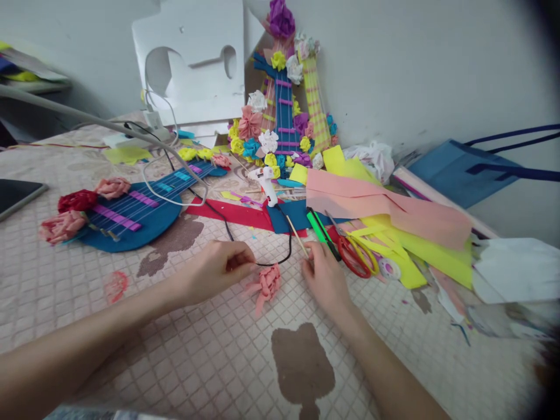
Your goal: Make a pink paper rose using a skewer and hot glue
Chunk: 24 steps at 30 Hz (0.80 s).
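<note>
My left hand [216, 269] rests on the quilted cloth with its fingers curled in a pinch, just left of a crumpled pink paper flower [266, 284]; what the fingertips hold is too small to name. My right hand [324, 275] lies to the right of the flower, its fingers closed around the lower end of a thin wooden stick [296, 235] that slants up to the left. A green marker [322, 232] and red-handled scissors [355, 255] lie just beyond this hand.
A white glue gun [266, 185] stands behind, its black cord [245, 242] looping past the hands. A blue paper guitar [140, 211] with pink flowers lies at left. Pink and yellow paper sheets [394, 216] spread at right. Decorated guitars [284, 105] lean on the wall.
</note>
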Each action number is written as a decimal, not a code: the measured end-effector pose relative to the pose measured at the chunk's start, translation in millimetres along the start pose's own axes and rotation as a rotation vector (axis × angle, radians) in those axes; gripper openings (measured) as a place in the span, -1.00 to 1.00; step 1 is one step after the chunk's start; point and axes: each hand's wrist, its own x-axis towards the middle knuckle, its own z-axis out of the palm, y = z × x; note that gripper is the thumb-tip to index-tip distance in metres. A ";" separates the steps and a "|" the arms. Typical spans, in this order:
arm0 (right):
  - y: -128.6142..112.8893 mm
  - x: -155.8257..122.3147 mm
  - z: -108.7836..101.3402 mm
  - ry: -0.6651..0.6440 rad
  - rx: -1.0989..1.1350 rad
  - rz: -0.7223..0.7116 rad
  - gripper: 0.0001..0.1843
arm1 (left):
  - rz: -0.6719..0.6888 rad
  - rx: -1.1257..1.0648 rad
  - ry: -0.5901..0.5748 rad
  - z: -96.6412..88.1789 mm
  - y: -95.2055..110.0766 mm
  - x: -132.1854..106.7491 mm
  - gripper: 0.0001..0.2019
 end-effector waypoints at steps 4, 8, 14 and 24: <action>4.4 1.5 -0.5 0.006 -0.023 0.018 -0.73 | 0.013 -0.012 0.033 1.3 5.5 -1.5 -0.83; 7.4 1.0 -0.2 0.060 0.075 0.002 -0.64 | 0.065 -0.041 0.016 7.1 5.2 -4.9 -0.76; 2.4 0.0 -5.2 0.067 0.407 0.070 -0.64 | 0.068 -0.081 -0.032 12.3 0.6 -8.5 -0.82; -19.1 1.4 -9.1 -0.187 0.623 0.052 -0.85 | -0.049 -0.090 -0.175 12.8 -2.1 -8.7 -0.94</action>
